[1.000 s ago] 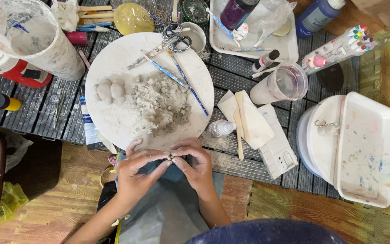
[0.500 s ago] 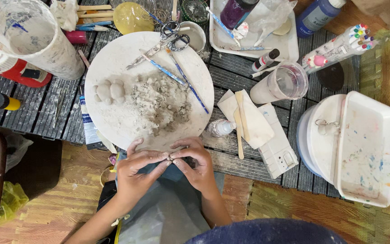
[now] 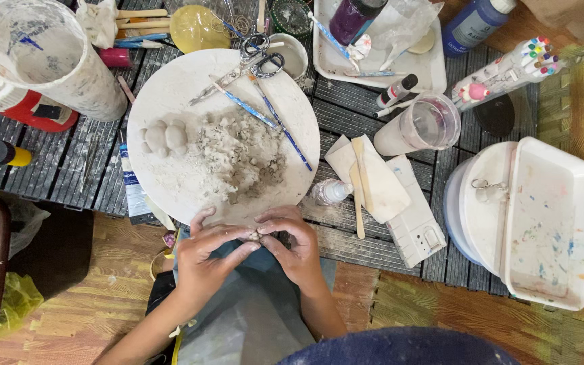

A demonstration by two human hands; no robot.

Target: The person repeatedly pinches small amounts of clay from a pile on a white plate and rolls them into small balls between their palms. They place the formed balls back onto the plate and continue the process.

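At the near rim of the round white board (image 3: 170,101), just below its six o'clock edge, we could barely make out the small lump of clay (image 3: 257,235); our fingertips covered nearly all of it, so its shape stayed unclear. Our left hand (image 3: 207,253) and right hand (image 3: 293,242) met there, both pinched shut on that lump, thumbs and forefingers touching. On the board, a heap of crumbled grey clay (image 3: 238,159) lay at centre, smooth rounded clay balls (image 3: 163,137) at nine o'clock, scissors (image 3: 248,64) and two blue-handled brushes (image 3: 275,118) toward one o'clock. At three o'clock from the board lay a wooden stick (image 3: 357,199) on folded paper (image 3: 373,182), beside a clear cup (image 3: 420,125). What showed of the lump was pale grey and dusty.
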